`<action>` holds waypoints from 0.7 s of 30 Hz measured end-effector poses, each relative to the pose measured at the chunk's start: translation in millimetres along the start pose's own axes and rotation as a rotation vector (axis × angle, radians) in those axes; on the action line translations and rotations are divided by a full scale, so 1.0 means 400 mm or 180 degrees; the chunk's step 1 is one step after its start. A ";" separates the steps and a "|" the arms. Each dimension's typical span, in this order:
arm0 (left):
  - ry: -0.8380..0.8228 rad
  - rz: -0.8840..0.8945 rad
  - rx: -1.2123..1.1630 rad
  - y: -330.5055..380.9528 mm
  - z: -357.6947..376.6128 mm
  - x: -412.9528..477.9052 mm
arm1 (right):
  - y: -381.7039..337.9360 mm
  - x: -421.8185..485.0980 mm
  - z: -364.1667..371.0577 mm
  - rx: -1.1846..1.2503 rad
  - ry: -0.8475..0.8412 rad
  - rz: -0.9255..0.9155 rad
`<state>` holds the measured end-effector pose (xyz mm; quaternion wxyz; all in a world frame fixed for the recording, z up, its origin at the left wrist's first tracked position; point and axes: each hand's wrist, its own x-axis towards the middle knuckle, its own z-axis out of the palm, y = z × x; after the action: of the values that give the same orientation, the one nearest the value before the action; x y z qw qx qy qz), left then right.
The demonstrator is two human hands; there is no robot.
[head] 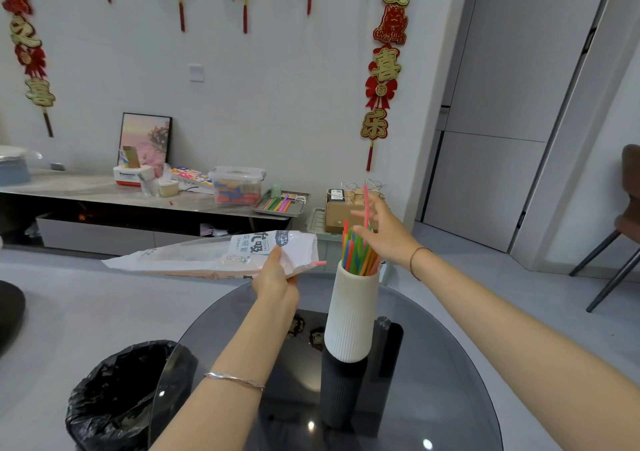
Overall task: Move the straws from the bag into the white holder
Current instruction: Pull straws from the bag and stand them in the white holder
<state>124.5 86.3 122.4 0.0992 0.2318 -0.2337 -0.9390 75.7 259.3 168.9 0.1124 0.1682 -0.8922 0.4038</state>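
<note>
Right hand (381, 232), right of centre in the frame, pinches a thin pink plastic straw (366, 205) upright above the ribbed white ceramic holder (351, 312), already crowded with coloured straws (356, 253). Left hand (275, 277) grips the crinkly white plastic bag (214, 255), one pink straw tip poking out. Straws look light, slippery and bendable; holding mid-shaft seems safest.
</note>
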 end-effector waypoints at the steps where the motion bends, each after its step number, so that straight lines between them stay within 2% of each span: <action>1: 0.0009 0.0011 0.0015 0.001 0.000 0.001 | -0.008 0.002 -0.005 0.0021 0.0156 -0.0084; 4: -0.0007 0.0022 -0.0034 0.002 0.004 -0.004 | -0.047 0.010 -0.025 0.0063 0.0551 -0.0574; 7: -0.0002 -0.0008 -0.0082 0.008 0.007 -0.016 | -0.061 0.020 -0.035 -0.0717 0.0386 -0.0851; 14: -0.0066 0.0011 -0.0060 0.014 0.006 -0.017 | 0.003 -0.027 0.007 -0.1793 -0.0742 -0.0049; 19: -0.0107 -0.0003 -0.0081 0.018 0.003 -0.023 | -0.018 -0.030 0.007 -0.1428 -0.0153 -0.0386; 21: -0.0124 0.0016 -0.0101 0.018 0.004 -0.025 | -0.026 -0.031 0.018 -0.1697 -0.0375 -0.0289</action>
<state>133.1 83.8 131.1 0.1007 0.2113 -0.2211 -0.9467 90.7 249.9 167.2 0.1187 0.1957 -0.9635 0.1389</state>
